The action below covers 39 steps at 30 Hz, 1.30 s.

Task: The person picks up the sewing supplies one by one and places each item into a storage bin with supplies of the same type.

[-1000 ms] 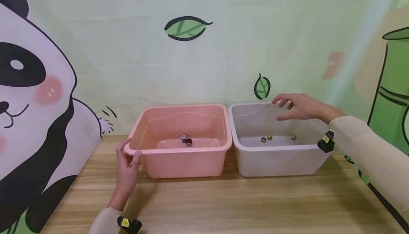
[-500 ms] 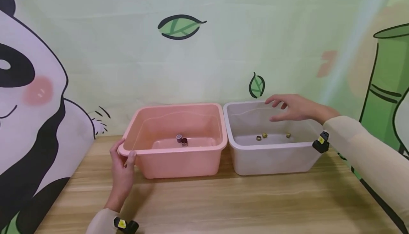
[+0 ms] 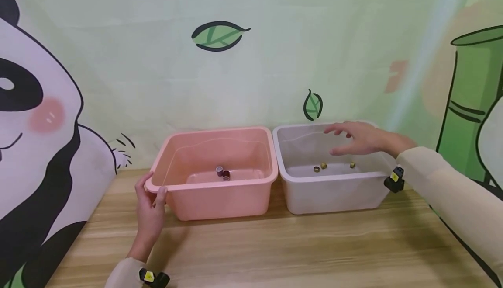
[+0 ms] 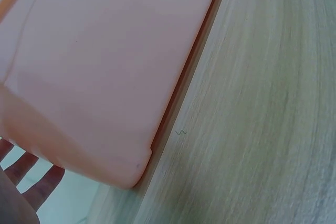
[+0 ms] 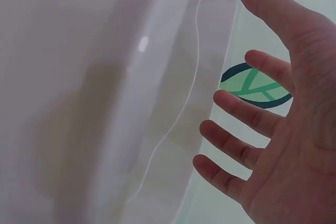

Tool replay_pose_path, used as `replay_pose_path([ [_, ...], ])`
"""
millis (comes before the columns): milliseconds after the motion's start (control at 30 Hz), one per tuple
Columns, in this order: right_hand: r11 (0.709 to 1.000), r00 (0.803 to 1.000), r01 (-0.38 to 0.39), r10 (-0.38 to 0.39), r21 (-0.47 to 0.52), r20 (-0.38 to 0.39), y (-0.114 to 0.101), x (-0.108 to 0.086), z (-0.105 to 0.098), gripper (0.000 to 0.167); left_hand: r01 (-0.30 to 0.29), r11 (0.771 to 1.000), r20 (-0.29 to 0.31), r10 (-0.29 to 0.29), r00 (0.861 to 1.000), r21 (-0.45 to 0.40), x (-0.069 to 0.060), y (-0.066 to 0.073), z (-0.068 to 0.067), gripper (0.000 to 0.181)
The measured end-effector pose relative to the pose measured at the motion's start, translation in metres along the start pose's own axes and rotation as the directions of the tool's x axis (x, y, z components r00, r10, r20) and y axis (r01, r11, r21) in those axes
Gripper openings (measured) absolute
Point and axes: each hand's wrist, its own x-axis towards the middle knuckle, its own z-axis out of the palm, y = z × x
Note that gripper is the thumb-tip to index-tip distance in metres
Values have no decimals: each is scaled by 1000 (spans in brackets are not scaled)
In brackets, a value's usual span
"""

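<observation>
In the head view my left hand grips the front left corner of a pink plastic bin, thumb on the front and fingers along the left side. Inside that bin lie a few small dark cylindrical pieces. My right hand hovers above a light grey plastic bin, fingers spread and holding nothing. On its floor rest three small gold-coloured pieces, apart from the hand. The right wrist view shows the palm and separated fingers beside the grey bin's wall.
Both bins stand side by side on a wood-grain table, their rims close together. Behind them hangs a pale green cloth printed with a panda, leaves and bamboo. A small black camera sits on the right wrist.
The head view has shifted slightly, so the bins appear further left. My right hand has sunk a little toward the grey bin. The left hand keeps its hold on the pink bin.
</observation>
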Motion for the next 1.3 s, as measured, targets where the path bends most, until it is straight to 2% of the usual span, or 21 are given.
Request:
replay_pose_path([
  [200,999,999,25,-26,-32,-30,1,-3,6,70,-8,999,26,8,1000,31,-1,-2,-2,59],
  [367,994,993,87,-92,-67,-78,-6,-8,7,71,-9,995,92,0,996,100,0,2,-9,61],
  [500,988,982,121,-133,-96,-137,-13,-17,12,75,-2,976,151,-32,988,216,-1,11,-16,64],
  [667,988,976,77,-102,-135,-194,-23,-28,22,81,-63,949,193,3,981,308,-3,17,-25,77],
  [833,988,977,53,-82,-147,-196,-32,-40,32,86,-169,903,216,87,972,394,-7,19,-31,96],
  [1000,984,977,51,-84,-168,-194,-37,-52,46,92,-271,848,232,181,956,456,-11,20,-33,108],
  [1167,985,962,67,-106,-159,-252,-39,-63,61,96,-273,809,254,159,954,521,-15,24,-34,119],
  [1300,983,939,64,-118,-172,-323,-40,-71,73,100,-270,765,256,142,956,585,-22,29,-36,129],
])
